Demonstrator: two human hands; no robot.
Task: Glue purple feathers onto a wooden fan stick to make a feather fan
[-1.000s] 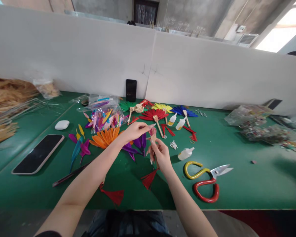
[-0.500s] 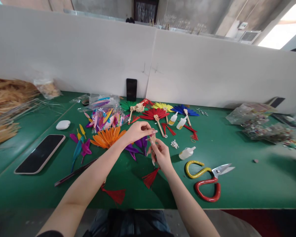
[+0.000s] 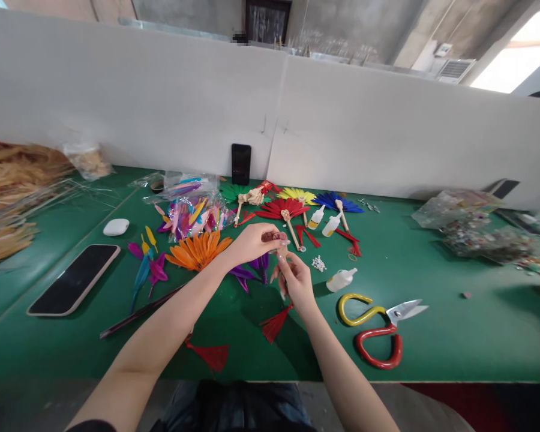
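My left hand (image 3: 261, 241) pinches at a small pale piece (image 3: 281, 248), fingertips pressed together at its top. My right hand (image 3: 297, 277) grips that piece from below, its fingers curled; they hide most of it. A red tassel (image 3: 275, 324) is just below my right hand; its cord runs up toward the fingers. Purple feathers (image 3: 258, 264) show beneath and beside my hands, and I cannot tell whether they join the held piece. An orange feather fan (image 3: 198, 251) lies left of my left hand, partly behind the forearm. Another red tassel (image 3: 213, 356) lies near the front edge.
Scissors (image 3: 389, 321), a glue bottle (image 3: 341, 279) and white beads (image 3: 318, 263) lie to the right. Finished-looking fans, including a red one (image 3: 282, 209), lie behind. A phone (image 3: 75, 279), loose feathers (image 3: 141, 271) and bagged feathers (image 3: 191, 219) are left. A white partition (image 3: 364, 126) stands behind.
My hands have shifted very slightly while keeping hold of the small pale piece. The view has moved a little; the things on the table lie as before.
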